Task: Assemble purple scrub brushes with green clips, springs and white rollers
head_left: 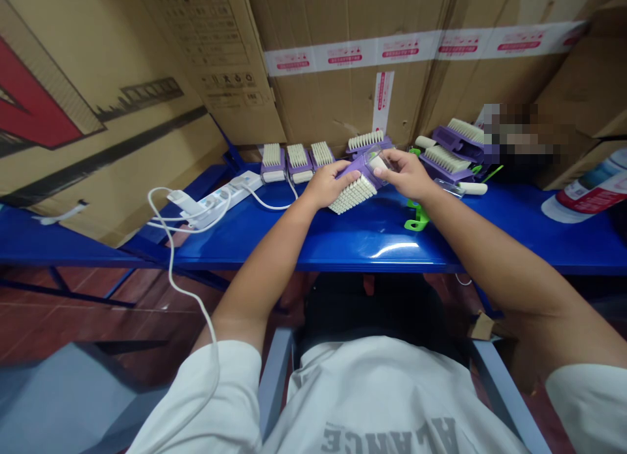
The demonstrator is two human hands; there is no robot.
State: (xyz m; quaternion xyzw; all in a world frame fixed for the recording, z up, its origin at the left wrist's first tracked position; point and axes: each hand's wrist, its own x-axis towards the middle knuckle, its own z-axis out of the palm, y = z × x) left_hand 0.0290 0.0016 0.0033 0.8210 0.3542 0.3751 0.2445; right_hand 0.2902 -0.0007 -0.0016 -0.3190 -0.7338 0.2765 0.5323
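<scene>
My left hand grips a purple-backed brush with cream bristles, which faces down and toward me. My right hand holds a clear plastic piece against the far end of that brush. Both hands meet over the blue bench. Several similar brushes stand in a row just beyond my left hand. More purple brushes lie in a pile to the right of my right hand, with a green plastic part and a clear plastic piece close by.
A white power strip with a plugged-in adapter lies at the bench's left, and a white cable hangs over the edge. Taped cardboard boxes line the back. A white-and-red bottle lies at the right, beside a pixelated patch.
</scene>
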